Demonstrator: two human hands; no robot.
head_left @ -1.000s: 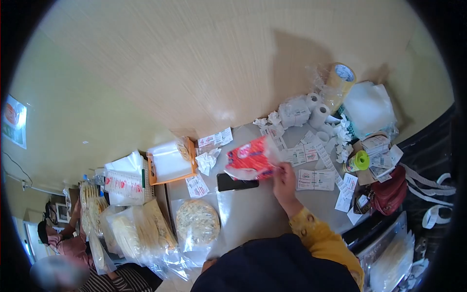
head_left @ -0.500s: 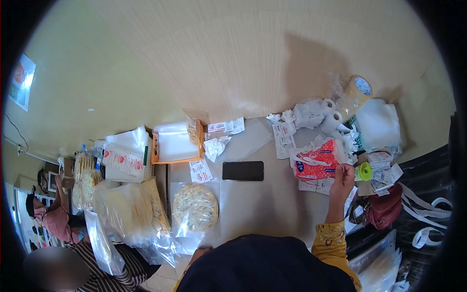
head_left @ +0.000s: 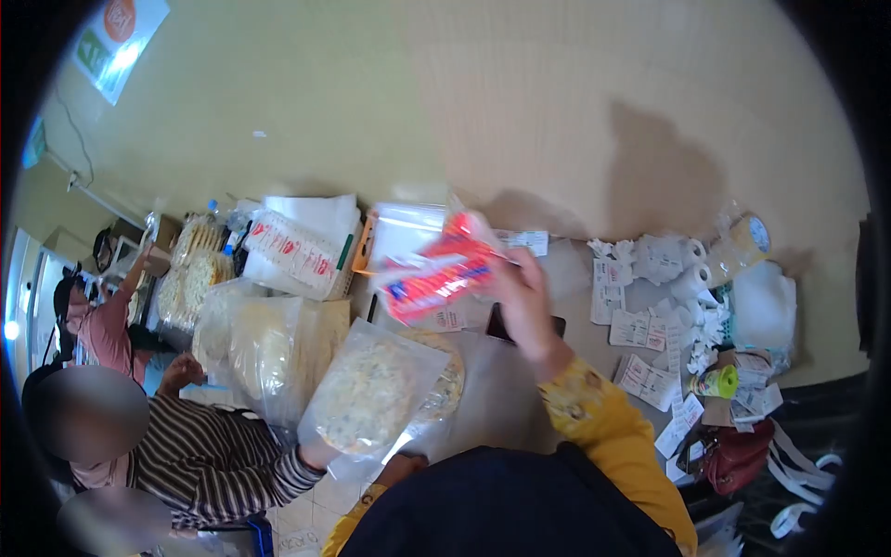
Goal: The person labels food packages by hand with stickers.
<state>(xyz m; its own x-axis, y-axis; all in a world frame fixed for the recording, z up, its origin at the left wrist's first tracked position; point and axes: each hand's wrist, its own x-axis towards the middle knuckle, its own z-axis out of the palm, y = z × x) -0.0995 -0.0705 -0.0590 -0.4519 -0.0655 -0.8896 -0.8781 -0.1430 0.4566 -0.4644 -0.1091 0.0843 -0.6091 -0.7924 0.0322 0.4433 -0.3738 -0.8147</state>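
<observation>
My right hand (head_left: pixel 524 302) is closed on a red and blue plastic tissue pack (head_left: pixel 441 278), blurred by motion, raised above the table. Below that hand lies a dark phone (head_left: pixel 498 325), partly covered by it. My left hand (head_left: pixel 401 467) is low at the table's near edge, its fingers mostly hidden by my body. Close to it, a co-worker in a striped sleeve holds a clear bag with a flat round pizza-like food (head_left: pixel 371 390). A second such round (head_left: pixel 445 379) lies on the table, partly behind that bag.
Stacks of bagged flat breads (head_left: pixel 269 348) and an orange tray (head_left: pixel 408 223) line the left side. To the right are printed slips (head_left: pixel 647 381), paper rolls (head_left: pixel 691 278), a tape roll (head_left: pixel 742 246), a lime-green cup (head_left: pixel 716 381) and a red bag (head_left: pixel 740 455). Several people are at left.
My right hand has carried the tissue pack leftward from the slips, and the view has turned left. A co-worker's hand has brought a bagged round over the table beside my left hand.
</observation>
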